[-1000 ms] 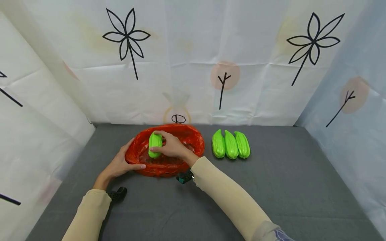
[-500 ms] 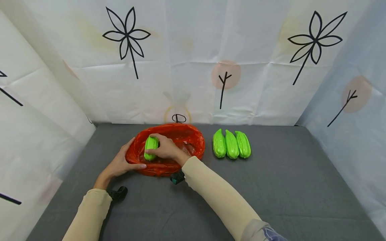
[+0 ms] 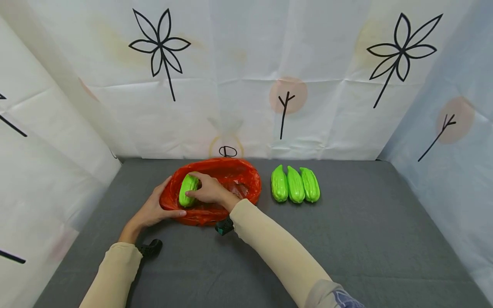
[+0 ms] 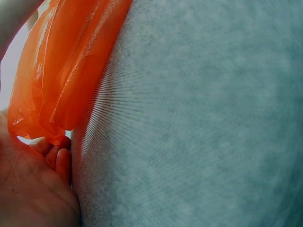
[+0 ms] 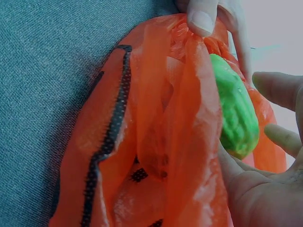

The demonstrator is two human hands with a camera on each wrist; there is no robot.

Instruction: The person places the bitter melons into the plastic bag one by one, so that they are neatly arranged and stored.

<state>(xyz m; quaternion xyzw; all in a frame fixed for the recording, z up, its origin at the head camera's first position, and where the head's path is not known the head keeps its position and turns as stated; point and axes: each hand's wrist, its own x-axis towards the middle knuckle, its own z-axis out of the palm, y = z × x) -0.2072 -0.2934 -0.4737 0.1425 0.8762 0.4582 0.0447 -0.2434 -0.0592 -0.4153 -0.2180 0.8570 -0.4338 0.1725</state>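
A red plastic bag stands with its mouth spread into a wide oval at the back left of the table. My left hand holds its left end, thumb at the front and fingers round the far side. Inside the mouth, toward the left, a glossy green bitter melon leans at a tilt. My right hand reaches in over it, fingertips and thumb right at its edge. In the right wrist view the right fingers are spread beside the bitter melon, with a small gap; the thumb is partly hidden.
Three more bitter melons lie side by side to the right of the bag. A grey cloth covers the table. Patterned white sheets close off the back and both sides.
My right hand has moved left and a little nearer inside the bag. The bitter melon has gone with it, further left, and now tilts away from the fingers. The left hand has stayed in place.
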